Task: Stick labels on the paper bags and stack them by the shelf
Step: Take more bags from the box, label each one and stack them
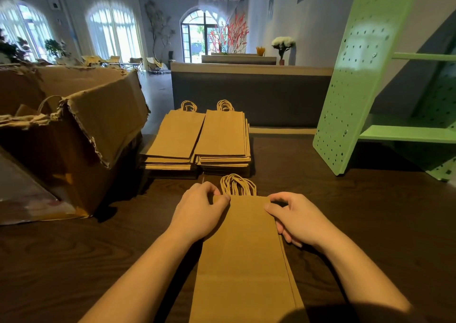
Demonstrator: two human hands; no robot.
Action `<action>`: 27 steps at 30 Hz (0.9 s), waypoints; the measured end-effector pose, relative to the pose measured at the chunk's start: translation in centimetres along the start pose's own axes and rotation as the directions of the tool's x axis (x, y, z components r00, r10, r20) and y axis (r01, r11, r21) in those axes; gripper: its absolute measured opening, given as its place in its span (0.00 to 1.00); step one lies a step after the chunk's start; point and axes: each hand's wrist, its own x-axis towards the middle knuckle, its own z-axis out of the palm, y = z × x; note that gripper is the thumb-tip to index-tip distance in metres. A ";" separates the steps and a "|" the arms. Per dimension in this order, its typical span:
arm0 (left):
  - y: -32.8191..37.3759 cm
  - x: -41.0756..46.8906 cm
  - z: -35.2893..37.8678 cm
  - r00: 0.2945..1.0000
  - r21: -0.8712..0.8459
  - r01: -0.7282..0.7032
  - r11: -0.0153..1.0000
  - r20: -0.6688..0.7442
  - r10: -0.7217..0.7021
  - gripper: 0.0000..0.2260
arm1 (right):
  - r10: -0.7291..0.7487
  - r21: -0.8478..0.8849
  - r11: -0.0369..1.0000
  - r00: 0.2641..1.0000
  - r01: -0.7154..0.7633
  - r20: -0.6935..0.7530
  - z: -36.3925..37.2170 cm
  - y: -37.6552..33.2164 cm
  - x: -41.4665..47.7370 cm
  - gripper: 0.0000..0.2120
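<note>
Nearest me, at bottom centre of the frame, a flat bundle of paper bags (244, 261) lies lengthwise on the dark surface (370, 224), its twisted handles (238, 185) pointing away. My left hand (199, 214) pinches the bundle's top left corner, fingers (207, 188) curled over the edge. My right hand (296, 219) pinches the top right edge likewise. I see no label on the top bag, nor any label sheet. At mid-frame two stacks (197, 140) lie side by side, touching, their top faces bare too. The green shelf (357, 76) stands at right, apart from them. A torn cardboard box (74, 130) sits at left. I judge labelling barely begun, if at all.
</note>
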 end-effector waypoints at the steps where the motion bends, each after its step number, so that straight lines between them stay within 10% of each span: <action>1: 0.1 0.0 0.2 1.000 0.004 0.009 1.000 -0.005 -0.009 0.09 | -0.007 -0.016 1.000 1.000 0.007 -0.003 0.1 0.0 0.0 0.20; 7: 0.5 0.0 0.8 0.999 0.042 0.048 0.998 -0.004 -0.048 0.14 | -0.005 -0.118 0.993 1.000 0.004 -0.006 0.2 0.1 0.3 0.15; 13: 1.6 -0.1 0.2 0.978 -0.422 0.204 0.883 0.055 -0.199 0.22 | -0.043 -0.058 0.998 0.954 0.027 -0.297 1.5 -0.1 0.9 0.18; 18: 2.2 -0.2 0.4 0.970 -0.595 0.243 0.766 0.125 -0.211 0.27 | 0.034 0.274 0.962 0.984 0.015 -0.172 3.2 -0.3 1.1 0.27; 27: 2.5 0.1 0.8 0.969 -0.660 0.234 0.714 0.100 -0.224 0.25 | 0.022 0.273 0.962 0.982 0.031 -0.187 3.6 -0.3 1.3 0.25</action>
